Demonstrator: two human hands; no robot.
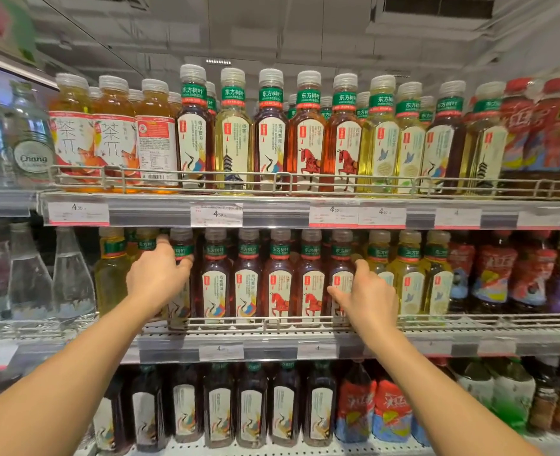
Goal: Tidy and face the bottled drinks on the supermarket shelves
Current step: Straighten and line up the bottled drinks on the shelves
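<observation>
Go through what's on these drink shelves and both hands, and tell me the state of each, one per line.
Left hand: grips the neck of a dark tea bottle, middle shelf.
Right hand: grip on a dark bottle, thumb across the label.
Orange tea bottle, top shelf: upright, back label facing out.
Horse-label bottles: upright, faced forward.
Wire rail: in place.

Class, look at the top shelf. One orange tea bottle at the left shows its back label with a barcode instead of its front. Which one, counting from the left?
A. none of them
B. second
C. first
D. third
D: the third orange bottle shows small print and a barcode, while the first bottle and second bottle show their fox fronts.
</observation>
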